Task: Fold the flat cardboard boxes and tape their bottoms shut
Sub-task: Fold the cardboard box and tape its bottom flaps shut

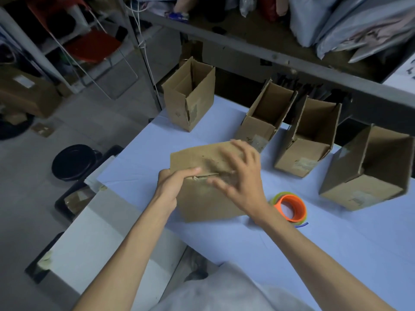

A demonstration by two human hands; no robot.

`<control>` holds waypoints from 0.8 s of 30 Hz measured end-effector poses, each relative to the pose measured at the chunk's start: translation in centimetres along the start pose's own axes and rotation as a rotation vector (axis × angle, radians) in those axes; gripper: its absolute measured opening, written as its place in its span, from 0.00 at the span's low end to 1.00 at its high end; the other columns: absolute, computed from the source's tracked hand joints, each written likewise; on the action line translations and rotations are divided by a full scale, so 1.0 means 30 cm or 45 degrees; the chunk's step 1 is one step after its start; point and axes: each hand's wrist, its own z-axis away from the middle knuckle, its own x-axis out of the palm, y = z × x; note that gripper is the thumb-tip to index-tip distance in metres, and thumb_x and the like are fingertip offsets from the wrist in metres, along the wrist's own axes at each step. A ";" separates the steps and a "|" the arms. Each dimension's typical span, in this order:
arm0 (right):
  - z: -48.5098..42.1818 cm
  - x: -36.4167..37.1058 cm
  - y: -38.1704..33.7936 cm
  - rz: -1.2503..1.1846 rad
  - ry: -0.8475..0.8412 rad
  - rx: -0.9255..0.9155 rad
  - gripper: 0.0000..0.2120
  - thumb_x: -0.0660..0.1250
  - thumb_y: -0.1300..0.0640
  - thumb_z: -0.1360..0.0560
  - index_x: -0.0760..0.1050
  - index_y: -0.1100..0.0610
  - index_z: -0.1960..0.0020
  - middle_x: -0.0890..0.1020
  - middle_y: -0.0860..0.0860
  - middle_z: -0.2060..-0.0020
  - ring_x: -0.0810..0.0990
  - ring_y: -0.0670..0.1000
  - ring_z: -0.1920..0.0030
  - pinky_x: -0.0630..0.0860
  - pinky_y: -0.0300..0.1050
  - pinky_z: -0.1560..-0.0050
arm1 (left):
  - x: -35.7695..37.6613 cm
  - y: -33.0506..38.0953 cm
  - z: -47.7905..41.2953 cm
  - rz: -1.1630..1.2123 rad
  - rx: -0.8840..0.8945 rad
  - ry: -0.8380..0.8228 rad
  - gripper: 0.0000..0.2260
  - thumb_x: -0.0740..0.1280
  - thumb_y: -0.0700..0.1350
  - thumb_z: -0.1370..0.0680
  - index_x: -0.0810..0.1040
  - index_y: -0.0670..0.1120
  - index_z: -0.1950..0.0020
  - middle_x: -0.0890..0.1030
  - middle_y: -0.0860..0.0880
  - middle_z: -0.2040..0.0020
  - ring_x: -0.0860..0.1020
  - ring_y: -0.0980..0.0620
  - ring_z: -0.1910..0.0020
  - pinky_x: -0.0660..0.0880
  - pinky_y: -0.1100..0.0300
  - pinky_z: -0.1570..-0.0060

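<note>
On the pale-blue counter (336,254), the left hand (171,186) grips the left edge of a brown cardboard box (202,203) standing with its bottom flaps up. The right hand (243,176), fingers spread, presses on the flaps. An orange-cored tape roll (293,207) lies just beside the box. Beyond stands a row of four open cardboard boxes (307,151).

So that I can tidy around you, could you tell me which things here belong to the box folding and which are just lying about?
In use: cardboard box gripped by the left hand, right hand over its flaps; tape roll; row of folded boxes.
Lying about: round black object and carton on the floor; grey bags on the shelf.
</note>
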 end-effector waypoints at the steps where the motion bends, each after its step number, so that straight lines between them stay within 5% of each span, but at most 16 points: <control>1: 0.002 0.004 0.010 0.171 -0.064 -0.203 0.21 0.73 0.47 0.30 0.78 0.50 0.39 0.78 0.48 0.42 0.74 0.50 0.40 0.62 0.44 0.39 | 0.003 0.014 -0.004 0.009 0.004 -0.026 0.12 0.78 0.41 0.34 0.81 0.40 0.54 0.83 0.47 0.63 0.82 0.49 0.65 0.75 0.64 0.69; 3: 0.006 0.018 0.039 0.265 -0.136 -0.261 0.11 0.73 0.51 0.30 0.83 0.50 0.49 0.84 0.46 0.54 0.80 0.52 0.53 0.65 0.44 0.47 | 0.013 0.015 -0.012 -0.133 0.069 -0.030 0.22 0.77 0.44 0.32 0.76 0.41 0.42 0.80 0.46 0.52 0.80 0.48 0.55 0.76 0.62 0.58; 5: 0.022 0.030 0.055 0.282 -0.137 -0.212 0.07 0.71 0.52 0.31 0.84 0.52 0.55 0.83 0.46 0.63 0.79 0.53 0.62 0.68 0.44 0.54 | 0.009 -0.019 -0.012 -0.562 0.422 0.112 0.31 0.77 0.51 0.32 0.67 0.49 0.33 0.68 0.48 0.40 0.69 0.51 0.44 0.69 0.59 0.45; 7: 0.039 0.042 0.036 0.292 -0.108 -0.186 0.04 0.71 0.54 0.33 0.84 0.52 0.59 0.81 0.46 0.68 0.78 0.53 0.66 0.72 0.43 0.64 | -0.003 -0.042 -0.001 -0.896 1.081 0.105 0.21 0.76 0.52 0.32 0.76 0.54 0.41 0.70 0.52 0.40 0.65 0.53 0.42 0.66 0.62 0.42; 9: 0.046 0.054 0.013 0.261 -0.119 -0.125 0.04 0.71 0.56 0.35 0.83 0.49 0.62 0.80 0.45 0.71 0.78 0.52 0.69 0.73 0.40 0.72 | -0.015 -0.047 -0.003 -1.133 1.419 -0.133 0.09 0.76 0.51 0.31 0.82 0.52 0.54 0.78 0.57 0.50 0.71 0.57 0.48 0.72 0.60 0.48; 14: 0.040 0.038 0.036 0.143 -0.173 -0.013 0.06 0.71 0.52 0.31 0.84 0.51 0.56 0.85 0.45 0.60 0.83 0.51 0.58 0.79 0.47 0.64 | -0.022 -0.079 -0.023 -1.320 1.635 -0.070 0.07 0.68 0.50 0.27 0.79 0.47 0.62 0.78 0.55 0.63 0.72 0.55 0.62 0.70 0.60 0.65; 17: 0.043 0.040 0.037 0.144 -0.132 -0.077 0.12 0.66 0.49 0.28 0.83 0.56 0.60 0.84 0.48 0.63 0.82 0.54 0.61 0.78 0.48 0.69 | -0.001 -0.092 -0.015 -1.253 1.692 -0.034 0.09 0.64 0.47 0.26 0.77 0.45 0.64 0.76 0.52 0.66 0.71 0.52 0.63 0.66 0.62 0.63; 20: 0.028 0.046 0.040 0.167 -0.131 -0.045 0.06 0.72 0.54 0.30 0.82 0.57 0.62 0.81 0.48 0.67 0.80 0.54 0.64 0.76 0.49 0.71 | 0.021 -0.092 -0.014 -1.254 1.665 -0.002 0.08 0.64 0.46 0.26 0.76 0.45 0.64 0.76 0.51 0.65 0.71 0.52 0.62 0.65 0.63 0.62; 24: 0.013 0.023 0.032 0.159 -0.250 -0.008 0.07 0.72 0.62 0.31 0.80 0.55 0.54 0.81 0.48 0.58 0.77 0.54 0.57 0.76 0.50 0.65 | -0.023 -0.077 -0.043 -1.259 1.502 -0.187 0.07 0.74 0.45 0.30 0.81 0.47 0.54 0.78 0.53 0.57 0.71 0.56 0.55 0.67 0.67 0.55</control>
